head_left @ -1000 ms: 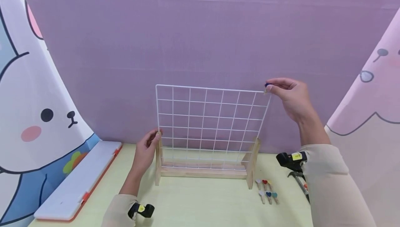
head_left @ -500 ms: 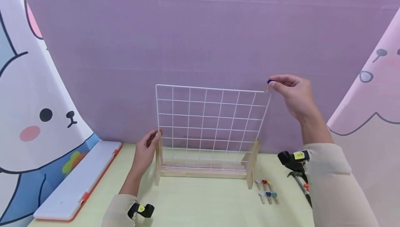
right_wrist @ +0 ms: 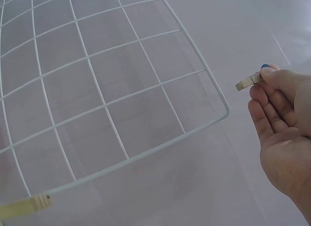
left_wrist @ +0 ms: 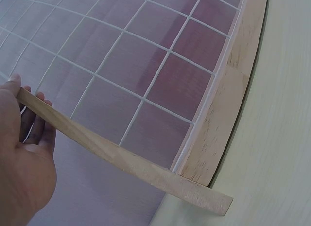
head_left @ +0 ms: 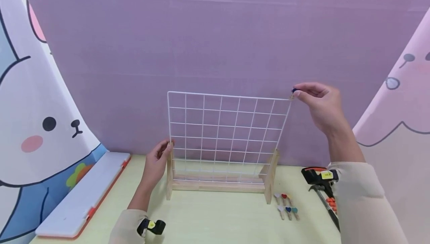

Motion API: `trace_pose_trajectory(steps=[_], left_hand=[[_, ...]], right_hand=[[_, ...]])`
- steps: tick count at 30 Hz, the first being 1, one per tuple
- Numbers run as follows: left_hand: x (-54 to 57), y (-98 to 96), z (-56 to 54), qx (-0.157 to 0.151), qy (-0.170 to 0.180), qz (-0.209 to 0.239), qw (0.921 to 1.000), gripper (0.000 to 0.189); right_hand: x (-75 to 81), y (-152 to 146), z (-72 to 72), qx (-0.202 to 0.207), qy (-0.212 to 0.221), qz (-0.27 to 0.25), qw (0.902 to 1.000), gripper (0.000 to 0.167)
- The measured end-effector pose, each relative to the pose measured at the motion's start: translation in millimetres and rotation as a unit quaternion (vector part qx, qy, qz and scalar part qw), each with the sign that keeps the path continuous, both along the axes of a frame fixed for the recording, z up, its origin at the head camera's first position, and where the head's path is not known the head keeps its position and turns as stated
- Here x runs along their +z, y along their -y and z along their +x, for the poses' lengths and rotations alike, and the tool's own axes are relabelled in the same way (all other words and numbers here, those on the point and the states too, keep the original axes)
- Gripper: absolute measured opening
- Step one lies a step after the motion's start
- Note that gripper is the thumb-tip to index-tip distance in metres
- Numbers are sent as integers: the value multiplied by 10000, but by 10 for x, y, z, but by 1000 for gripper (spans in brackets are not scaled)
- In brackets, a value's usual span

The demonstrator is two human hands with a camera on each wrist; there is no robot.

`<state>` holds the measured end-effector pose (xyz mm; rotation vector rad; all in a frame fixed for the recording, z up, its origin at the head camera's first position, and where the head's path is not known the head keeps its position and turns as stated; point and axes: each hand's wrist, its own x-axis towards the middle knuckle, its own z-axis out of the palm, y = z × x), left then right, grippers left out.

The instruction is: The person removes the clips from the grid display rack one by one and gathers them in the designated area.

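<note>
A white wire grid panel stands upright in a wooden base. At the top of the left wooden post, my left hand holds on with thumb and fingers. My right hand pinches a small wooden clothespin topped by a dark blue heart. In the right wrist view, the clothespin's free end hangs just beyond the grid's top right corner, apart from the wire. Several heart clothespins lie in two rows on the table, right of the base.
A long white case with an orange edge lies on the left of the pale table. A hammer and orange items lie at the right, partly hidden by my right sleeve. A purple cloth hangs behind.
My right hand has shifted right with the clothespin, from the grid's top right corner to slightly past it. The left hand stays on the post.
</note>
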<state>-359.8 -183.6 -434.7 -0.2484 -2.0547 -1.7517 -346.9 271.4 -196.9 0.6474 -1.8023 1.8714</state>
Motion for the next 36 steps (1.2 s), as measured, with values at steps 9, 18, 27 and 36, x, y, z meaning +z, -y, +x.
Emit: trace_pose_trajectory(steps=[9,18,27,36], left_hand=[[-6,0,1,22,-16,1,10000,41],[-6,6,9,-85,-72,108,9999,40],[14,-8,24,-91,-105,107,9998,40],[2,-3,21,-53,-68,81,9999,40]], right_hand=[[-135,-167,124,-608,293,583,9960,19],[-322,-386,241,-895,785,1081,9870,28],[-519,-523,355,-1492,1184,2038,9603,39],[-974,-616,421,-1529,1464,2456,9460,44]])
